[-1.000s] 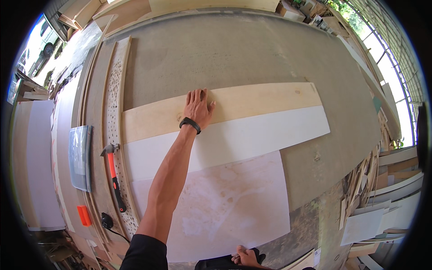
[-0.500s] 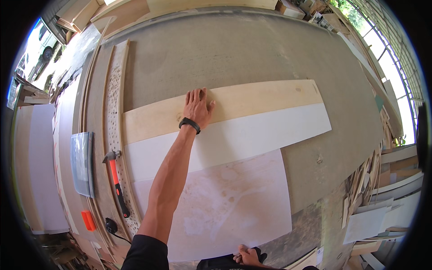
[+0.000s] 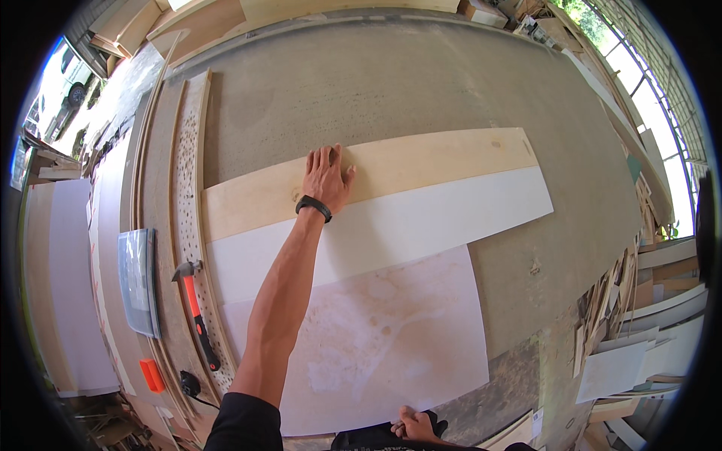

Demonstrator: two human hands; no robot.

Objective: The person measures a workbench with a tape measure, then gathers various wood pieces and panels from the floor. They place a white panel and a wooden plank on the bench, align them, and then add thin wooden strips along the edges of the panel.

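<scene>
My left hand lies palm down on a pale wooden board, its fingers stretched toward the far edge; a black band is on the wrist. Along the board's near side runs a white strip, and nearer still lies a stained whitish sheet. At the lower edge, close to dark clothing, my right hand is closed with curled fingers; whatever may be inside is hidden. Left of the board, a claw hammer with a red and black handle rests on a perforated strip.
A clear plastic case, an orange block and a black round object lie at the left. Wood offcuts are piled along the right side. The large grey-brown work surface stretches behind the board.
The view has shifted slightly, so the hammer and case appear a little lower. My left hand stays flat on the board and my right hand stays closed.
</scene>
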